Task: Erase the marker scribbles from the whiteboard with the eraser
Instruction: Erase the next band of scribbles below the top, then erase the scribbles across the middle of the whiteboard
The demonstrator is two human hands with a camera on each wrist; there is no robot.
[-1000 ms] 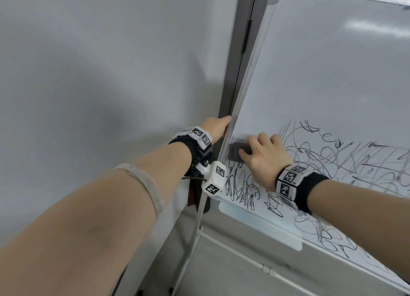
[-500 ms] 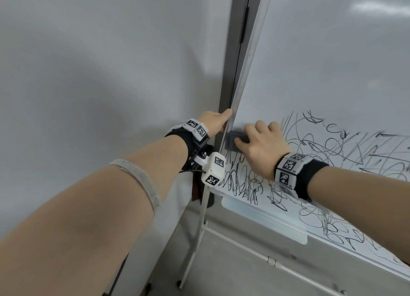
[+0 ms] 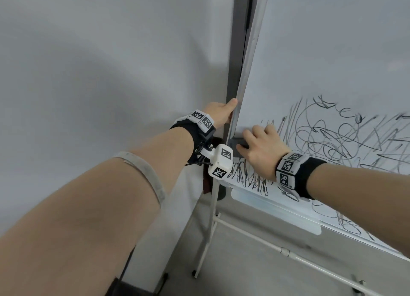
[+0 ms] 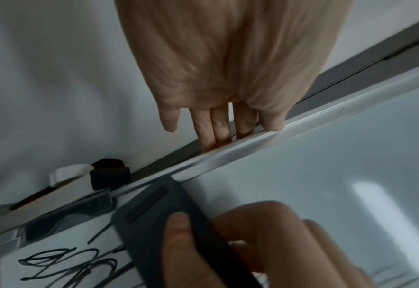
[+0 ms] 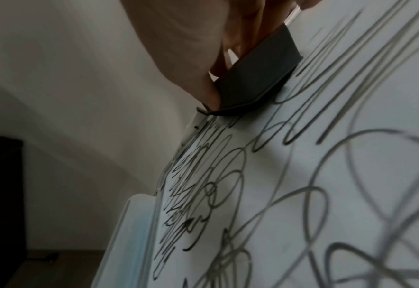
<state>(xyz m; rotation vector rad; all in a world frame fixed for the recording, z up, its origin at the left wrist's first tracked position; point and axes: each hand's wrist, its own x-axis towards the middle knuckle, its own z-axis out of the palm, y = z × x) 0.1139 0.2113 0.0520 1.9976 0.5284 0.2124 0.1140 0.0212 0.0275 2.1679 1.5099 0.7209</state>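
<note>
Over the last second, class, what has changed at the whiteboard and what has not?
Little has changed. The right hand still holds the eraser against the whiteboard at its left edge, barely shifted. The left hand still grips the frame. The scribbles look unchanged; none newly wiped.

Black wristbands [image 3: 310, 176] carry white marker-printed cubes [image 3: 220, 161].

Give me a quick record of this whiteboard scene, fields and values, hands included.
surface: whiteboard on a stand
marks: black scribbles across lower board, largely unerased
tool: dark eraser, flat against board near left edge
right hand: grips eraser
left hand: holds board's left frame edge
tray: ledge below board
</note>
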